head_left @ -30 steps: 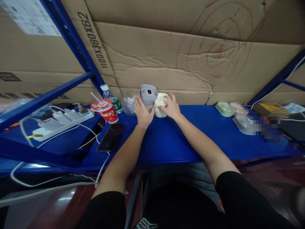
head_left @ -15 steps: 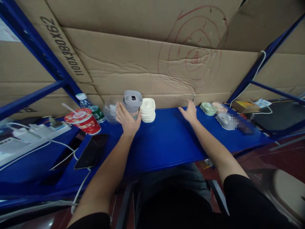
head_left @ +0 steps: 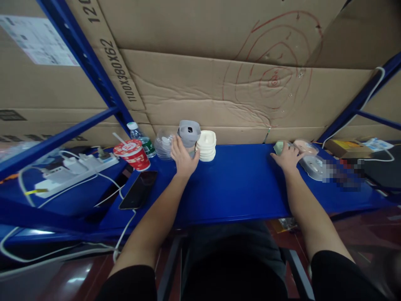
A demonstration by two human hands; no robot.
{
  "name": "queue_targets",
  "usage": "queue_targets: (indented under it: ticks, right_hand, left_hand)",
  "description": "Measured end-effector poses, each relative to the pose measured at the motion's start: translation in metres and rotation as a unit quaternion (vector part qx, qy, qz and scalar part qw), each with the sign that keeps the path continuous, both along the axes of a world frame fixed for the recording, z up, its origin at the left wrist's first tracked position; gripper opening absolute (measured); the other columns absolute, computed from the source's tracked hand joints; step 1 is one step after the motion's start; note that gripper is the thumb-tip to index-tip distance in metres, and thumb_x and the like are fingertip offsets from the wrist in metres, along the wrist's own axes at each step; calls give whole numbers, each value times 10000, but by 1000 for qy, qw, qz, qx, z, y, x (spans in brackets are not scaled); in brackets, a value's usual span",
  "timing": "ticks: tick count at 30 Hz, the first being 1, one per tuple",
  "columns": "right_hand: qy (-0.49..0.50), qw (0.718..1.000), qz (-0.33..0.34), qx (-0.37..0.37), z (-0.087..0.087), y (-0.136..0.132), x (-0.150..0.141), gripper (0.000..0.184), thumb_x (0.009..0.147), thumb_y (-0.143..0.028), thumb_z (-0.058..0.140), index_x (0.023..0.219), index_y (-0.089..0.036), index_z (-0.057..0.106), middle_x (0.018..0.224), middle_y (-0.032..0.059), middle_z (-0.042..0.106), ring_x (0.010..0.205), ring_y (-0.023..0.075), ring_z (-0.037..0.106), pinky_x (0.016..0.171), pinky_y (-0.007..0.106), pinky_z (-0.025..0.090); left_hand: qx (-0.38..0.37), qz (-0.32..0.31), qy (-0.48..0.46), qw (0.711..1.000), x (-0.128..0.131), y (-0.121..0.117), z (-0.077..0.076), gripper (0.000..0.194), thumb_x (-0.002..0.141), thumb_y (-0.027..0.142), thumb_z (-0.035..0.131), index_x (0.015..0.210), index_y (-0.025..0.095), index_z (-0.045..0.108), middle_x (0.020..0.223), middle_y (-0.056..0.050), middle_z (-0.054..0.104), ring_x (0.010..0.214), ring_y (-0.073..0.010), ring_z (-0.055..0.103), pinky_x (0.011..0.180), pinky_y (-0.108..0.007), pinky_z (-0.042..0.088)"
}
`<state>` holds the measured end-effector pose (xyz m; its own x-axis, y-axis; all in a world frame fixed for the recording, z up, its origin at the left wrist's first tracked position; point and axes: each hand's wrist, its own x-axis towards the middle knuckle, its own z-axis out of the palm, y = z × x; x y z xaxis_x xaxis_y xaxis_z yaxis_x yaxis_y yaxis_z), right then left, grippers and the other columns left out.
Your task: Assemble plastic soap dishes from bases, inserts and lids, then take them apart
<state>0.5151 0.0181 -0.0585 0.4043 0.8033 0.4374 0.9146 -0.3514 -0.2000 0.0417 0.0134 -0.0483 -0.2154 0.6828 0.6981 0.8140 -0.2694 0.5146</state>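
Blue tabletop [head_left: 238,179] w/ green plastic container [head_left: 277,146] partly behind R hand [head_left: 288,159], fingers wide; L hand [head_left: 184,159], fingers spread, by grey container stack [head_left: 189,132].

Grey stack [head_left: 189,130] stands left of the partly hidden green container [head_left: 278,146].

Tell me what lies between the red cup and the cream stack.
From the red cup to the cream stack, the head view shows a bottle, clear plastic containers and the gray stack, the left hand before it.
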Motion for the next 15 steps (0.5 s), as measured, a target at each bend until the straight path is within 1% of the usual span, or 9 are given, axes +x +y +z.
queue_targets:
  ticks: [1, 3, 6, 10, 11, 13, 15]
  right_hand:
    - [-1, 1000, 6, 13, 2, -1, -6, 887, 900, -628, 628, 1605, -147, 385, 1512, 306, 521, 1473, 490, 366, 1135, 810, 162]
    - [5, 999, 16, 27, 5, -4, -15, 868, 893, -665, 625, 1586, -181, 429, 1520, 290, 510, 1461, 491, 378, 1129, 810, 181]
    - [27, 999, 30, 4, 6, -6, -20, 819, 876, -680, 633, 1536, -212, 512, 1591, 253, 450, 1462, 502, 372, 1134, 791, 234]
    - [62, 997, 41, -33, 4, -6, -14, 779, 854, -641, 664, 1498, -211, 574, 1624, 223, 427, 1408, 476, 464, 1122, 652, 400]
    - [67, 996, 45, -31, 4, -5, -13, 778, 848, -628, 675, 1497, -208, 579, 1622, 224, 431, 1404, 472, 476, 1118, 623, 420]
    - [69, 995, 68, -26, 2, -3, -13, 762, 843, -600, 694, 1485, -203, 597, 1613, 231, 446, 1409, 465, 483, 1134, 586, 424]
    - [64, 990, 120, -22, 0, -1, -15, 751, 830, -571, 716, 1470, -190, 614, 1587, 232, 484, 1411, 444, 499, 1165, 552, 416]
  left_hand:
    - [0, -1, 1, 1000, 0, 0, 0, 1057, 841, 524, 667, 1658, 22, 222, 1723, -316, 224, 1624, -439, 188, 1288, -635, 189]
    - [3, -2, 3, 1000, 1, 0, -1, 1046, 846, 520, 667, 1653, 15, 234, 1719, -321, 232, 1623, -438, 190, 1288, -633, 191]
    - [13, 3, -2, 1000, 0, 1, -3, 1040, 848, 534, 670, 1647, 11, 256, 1714, -323, 243, 1620, -435, 203, 1293, -614, 194]
    - [14, 2, -3, 1000, 0, 3, -5, 1036, 851, 528, 677, 1653, 30, 250, 1722, -305, 242, 1622, -423, 208, 1295, -605, 199]
    - [12, 0, -2, 1000, 0, 3, -5, 1037, 850, 521, 680, 1653, 30, 246, 1723, -305, 240, 1621, -426, 209, 1293, -611, 198]
    - [8, -2, 2, 1000, 0, 2, -5, 1041, 849, 516, 686, 1656, 35, 238, 1726, -303, 236, 1621, -430, 206, 1290, -620, 197]
    - [8, -3, 4, 1000, 0, 2, -4, 1043, 847, 514, 692, 1658, 41, 237, 1728, -297, 235, 1624, -425, 202, 1292, -617, 201]
